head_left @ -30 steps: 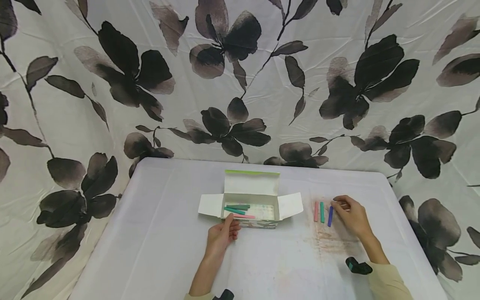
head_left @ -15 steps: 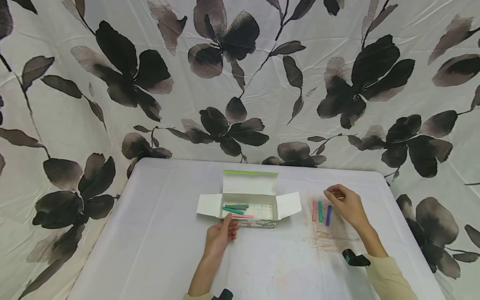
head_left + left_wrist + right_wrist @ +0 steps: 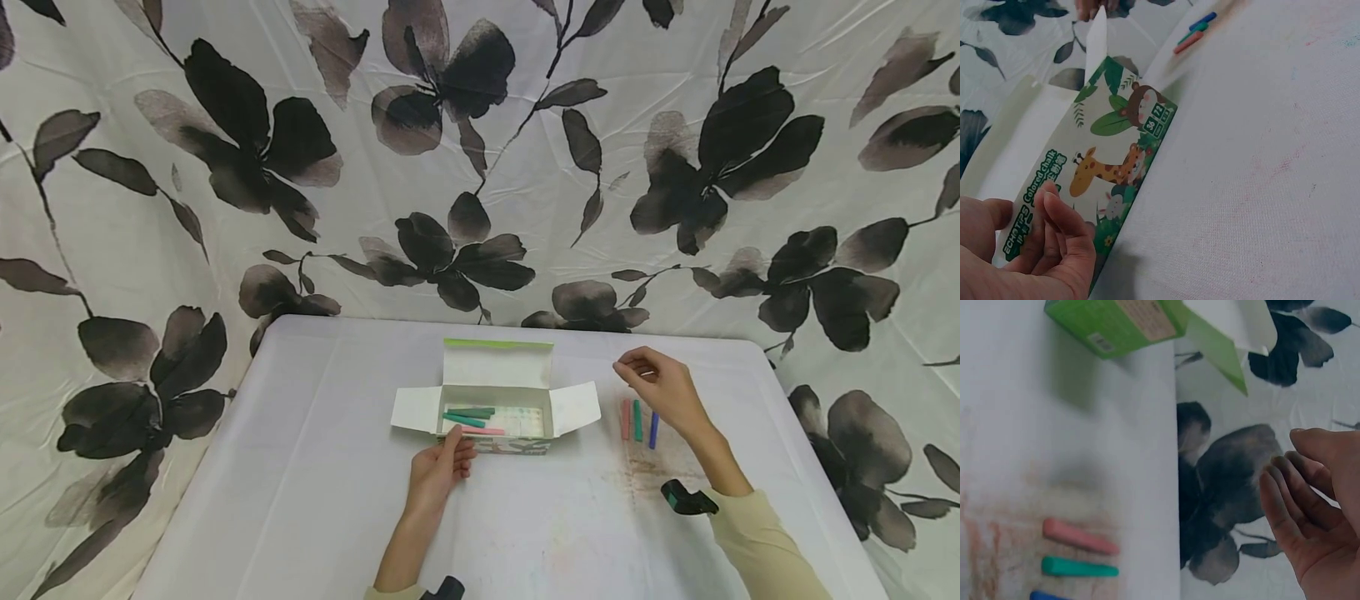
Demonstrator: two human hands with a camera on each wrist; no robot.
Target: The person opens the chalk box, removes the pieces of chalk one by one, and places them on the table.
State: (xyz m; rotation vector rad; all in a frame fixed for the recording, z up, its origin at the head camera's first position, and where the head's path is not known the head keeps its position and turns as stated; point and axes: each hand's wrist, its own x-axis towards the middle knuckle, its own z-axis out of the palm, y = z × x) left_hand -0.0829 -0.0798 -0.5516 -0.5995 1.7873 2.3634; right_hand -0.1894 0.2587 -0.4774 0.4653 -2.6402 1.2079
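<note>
A chalk box (image 3: 517, 447), its lid and side flaps raised, stands at the table's back middle in the head view. Green chalk sticks (image 3: 463, 421) and a pink one (image 3: 486, 432) lie inside. My left hand (image 3: 433, 479) grips its front wall near the left corner, thumb at the rim and fingers on the printed outside. My right hand (image 3: 663, 390) hovers right of the box, fingers loosely bent, with nothing held. Below it on the table lie a pink chalk (image 3: 626, 419), a teal chalk (image 3: 637, 421) and a blue chalk (image 3: 654, 430), side by side.
The white-covered table (image 3: 322, 467) carries brownish chalk smudges (image 3: 652, 475) around the three loose sticks. Behind its far edge hangs a floral cloth (image 3: 450, 167). The box's right flap (image 3: 576, 408) sticks out toward my right hand.
My right hand has moved up and to the left, from beside the blue chalk toward the box, without holding anything. The left hand stays on the box, and the chalks lie as before.
</note>
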